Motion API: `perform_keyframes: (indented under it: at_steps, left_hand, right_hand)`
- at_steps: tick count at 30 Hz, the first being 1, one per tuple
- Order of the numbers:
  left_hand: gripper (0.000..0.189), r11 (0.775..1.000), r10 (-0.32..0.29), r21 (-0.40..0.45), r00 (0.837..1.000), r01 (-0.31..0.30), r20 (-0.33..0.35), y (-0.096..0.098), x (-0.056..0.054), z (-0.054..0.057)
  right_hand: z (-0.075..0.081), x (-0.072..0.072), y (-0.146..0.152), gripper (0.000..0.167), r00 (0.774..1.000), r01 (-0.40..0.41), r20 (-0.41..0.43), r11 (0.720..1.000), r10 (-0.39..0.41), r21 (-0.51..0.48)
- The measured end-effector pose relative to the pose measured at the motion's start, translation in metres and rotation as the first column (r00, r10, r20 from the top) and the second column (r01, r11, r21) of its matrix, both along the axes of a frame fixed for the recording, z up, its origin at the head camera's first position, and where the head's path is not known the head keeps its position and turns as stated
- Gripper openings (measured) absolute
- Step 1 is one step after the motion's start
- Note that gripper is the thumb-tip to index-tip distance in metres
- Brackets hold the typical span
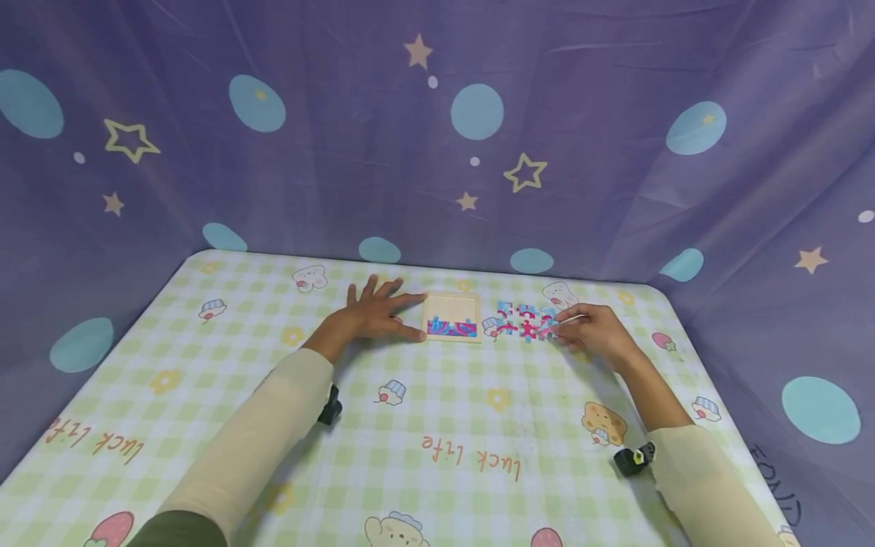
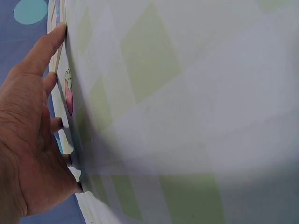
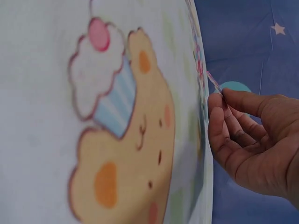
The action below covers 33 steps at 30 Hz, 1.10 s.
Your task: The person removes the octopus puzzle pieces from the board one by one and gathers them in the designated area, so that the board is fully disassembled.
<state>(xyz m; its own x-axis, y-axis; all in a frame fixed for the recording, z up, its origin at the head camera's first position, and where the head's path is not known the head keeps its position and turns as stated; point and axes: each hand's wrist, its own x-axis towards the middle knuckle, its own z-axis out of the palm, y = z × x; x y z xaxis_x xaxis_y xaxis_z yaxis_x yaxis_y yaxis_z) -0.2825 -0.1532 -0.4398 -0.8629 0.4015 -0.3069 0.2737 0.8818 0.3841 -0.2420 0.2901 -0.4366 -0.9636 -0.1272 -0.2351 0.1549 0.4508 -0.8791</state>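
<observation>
A small square puzzle frame [image 1: 452,339] of pale wood lies on the table, its lower part filled with blue and pink puzzle pieces [image 1: 452,327]. My left hand [image 1: 378,312] is spread flat at its left side, thumb and index fingertips on the frame's edge; the left wrist view shows the same hand [image 2: 35,135] low over the cloth. To the right of the frame lie several loose puzzle pieces [image 1: 526,328] in rows. Over the right end of them, my right hand [image 1: 593,331] pinches one puzzle piece [image 3: 215,81] between thumb and fingertips, tilted up off the cloth.
A checked tablecloth [image 1: 451,410] with printed bears, cupcakes and flowers covers the table. Behind the far edge hangs a purple curtain [image 1: 383,175] with stars and dots, close beyond both hands. Dark wrist cameras [image 1: 634,460] sit under the forearms.
</observation>
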Motion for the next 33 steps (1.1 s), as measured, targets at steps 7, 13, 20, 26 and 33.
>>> perform_keyframes:
  at_steps: [7, 13, 20, 26, 33]
  left_hand:
    - [0.103, 1.000, 0.005, 0.025, 1.000, -0.005, 0.021, -0.001, -0.002, -0.001]
    - [0.107, 1.000, 0.017, 0.012, 1.000, -0.018, 0.015, -0.001, -0.009, -0.011]
    - [0.107, 1.000, 0.019, 0.017, 0.999, -0.020, 0.033, -0.002, -0.009, -0.010]
    - [0.111, 1.000, 0.020, 0.004, 1.000, -0.020, 0.020, -0.004, -0.017, -0.020]
    - [0.108, 0.999, 0.029, -0.016, 0.999, -0.029, 0.015, -0.006, -0.023, -0.029]
  right_hand:
    - [-0.006, -0.002, 0.006, 0.037, 1.000, 0.011, 0.025, 0.999, -0.012, 0.052]
    - [-0.008, -0.002, 0.007, 0.037, 1.000, 0.004, 0.017, 0.995, -0.006, 0.102]
    - [-0.009, -0.003, 0.007, 0.036, 1.000, -0.009, 0.019, 0.992, 0.006, 0.125]
    - [-0.008, -0.003, 0.003, 0.037, 1.000, 0.014, 0.020, 0.993, -0.017, 0.120]
    - [0.000, 0.000, -0.011, 0.039, 0.998, -0.009, -0.057, 0.993, 0.015, 0.116]
